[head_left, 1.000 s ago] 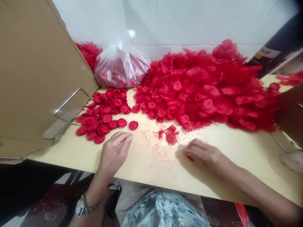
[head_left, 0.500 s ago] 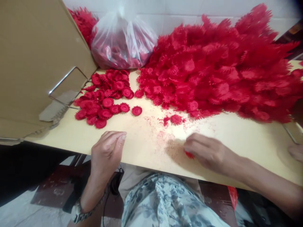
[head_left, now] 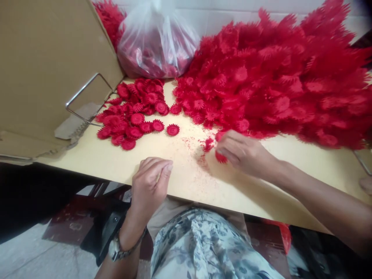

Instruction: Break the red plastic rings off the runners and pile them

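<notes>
My right hand (head_left: 242,153) is closed over the table, its fingertips pinching a red toothed-edge disc (head_left: 221,157). Just behind those fingers another red piece (head_left: 219,135) is partly covered, and small red scraps (head_left: 208,145) lie to their left. Nearer my body, my left hand (head_left: 151,180) is also closed, thumb pressed to the fingers; whatever it holds, if anything, is hidden. Beyond my left hand lies a loose pile of red toothed discs (head_left: 137,118), with a single disc (head_left: 173,130) apart at its right.
A large heap of red flower-like pieces (head_left: 279,85) fills the back right. Behind the small pile stands a tied clear plastic bag (head_left: 158,46) of red pieces. Cardboard (head_left: 52,69) and a bent metal handle (head_left: 83,91) border the left. Another person's hand (head_left: 366,185) shows at far right.
My right hand has moved away from my body, toward the scraps, with the red disc in its fingers. My left hand has shifted right, still closed. The view has shifted slightly.
</notes>
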The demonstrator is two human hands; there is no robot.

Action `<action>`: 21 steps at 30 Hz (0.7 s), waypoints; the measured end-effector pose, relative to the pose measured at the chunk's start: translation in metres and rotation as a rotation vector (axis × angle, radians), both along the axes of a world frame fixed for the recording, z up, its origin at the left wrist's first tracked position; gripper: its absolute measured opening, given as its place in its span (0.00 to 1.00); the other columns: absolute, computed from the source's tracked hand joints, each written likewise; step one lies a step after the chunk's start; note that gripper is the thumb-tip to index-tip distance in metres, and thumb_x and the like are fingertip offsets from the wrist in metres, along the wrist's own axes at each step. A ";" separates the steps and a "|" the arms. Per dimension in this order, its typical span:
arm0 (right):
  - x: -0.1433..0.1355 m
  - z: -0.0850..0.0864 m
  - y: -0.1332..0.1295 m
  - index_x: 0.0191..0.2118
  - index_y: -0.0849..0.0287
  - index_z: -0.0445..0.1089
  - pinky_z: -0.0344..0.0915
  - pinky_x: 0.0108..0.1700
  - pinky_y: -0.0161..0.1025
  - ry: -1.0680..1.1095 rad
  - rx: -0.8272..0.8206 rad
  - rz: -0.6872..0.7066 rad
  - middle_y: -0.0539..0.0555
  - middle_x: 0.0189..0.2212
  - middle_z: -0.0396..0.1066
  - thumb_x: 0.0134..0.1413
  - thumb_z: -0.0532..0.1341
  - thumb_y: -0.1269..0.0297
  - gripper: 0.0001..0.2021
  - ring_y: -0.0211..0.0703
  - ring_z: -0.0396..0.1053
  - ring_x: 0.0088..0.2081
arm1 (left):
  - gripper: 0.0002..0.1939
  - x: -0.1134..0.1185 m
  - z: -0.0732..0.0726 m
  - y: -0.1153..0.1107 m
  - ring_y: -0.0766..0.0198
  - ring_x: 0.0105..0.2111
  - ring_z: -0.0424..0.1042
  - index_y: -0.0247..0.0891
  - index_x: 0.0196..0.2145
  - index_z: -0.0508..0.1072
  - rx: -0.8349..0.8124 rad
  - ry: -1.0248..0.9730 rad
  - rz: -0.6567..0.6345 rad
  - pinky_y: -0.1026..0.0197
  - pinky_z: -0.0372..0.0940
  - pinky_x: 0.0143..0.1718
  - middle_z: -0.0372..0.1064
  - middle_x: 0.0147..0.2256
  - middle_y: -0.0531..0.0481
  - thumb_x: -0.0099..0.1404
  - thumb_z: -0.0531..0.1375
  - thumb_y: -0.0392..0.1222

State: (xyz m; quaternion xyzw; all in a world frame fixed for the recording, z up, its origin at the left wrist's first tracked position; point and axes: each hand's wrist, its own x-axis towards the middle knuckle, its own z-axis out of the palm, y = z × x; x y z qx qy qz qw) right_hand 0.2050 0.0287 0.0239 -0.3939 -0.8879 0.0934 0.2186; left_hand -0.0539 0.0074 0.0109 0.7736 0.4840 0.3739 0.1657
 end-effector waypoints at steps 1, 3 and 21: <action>0.004 0.002 -0.016 0.30 0.63 0.64 0.60 0.30 0.35 -0.011 -0.044 0.070 0.55 0.28 0.62 0.57 0.47 0.79 0.11 0.38 0.60 0.30 | 0.06 -0.005 -0.001 -0.002 0.62 0.34 0.70 0.36 0.34 0.73 -0.005 -0.008 0.019 0.58 0.64 0.38 0.72 0.30 0.49 0.61 0.56 0.32; 0.009 0.003 -0.051 0.32 0.63 0.64 0.61 0.30 0.34 -0.062 -0.166 0.134 0.56 0.30 0.63 0.56 0.46 0.81 0.12 0.38 0.60 0.31 | 0.06 -0.012 -0.002 -0.007 0.63 0.34 0.70 0.37 0.34 0.73 -0.007 -0.042 0.044 0.59 0.65 0.38 0.72 0.30 0.50 0.60 0.57 0.31; -0.017 -0.003 -0.019 0.31 0.61 0.64 0.58 0.29 0.35 -0.123 0.022 0.110 0.54 0.28 0.63 0.59 0.46 0.77 0.12 0.38 0.60 0.29 | 0.06 -0.010 -0.006 -0.021 0.62 0.34 0.70 0.39 0.33 0.73 -0.020 -0.077 0.097 0.57 0.65 0.38 0.72 0.30 0.49 0.61 0.56 0.33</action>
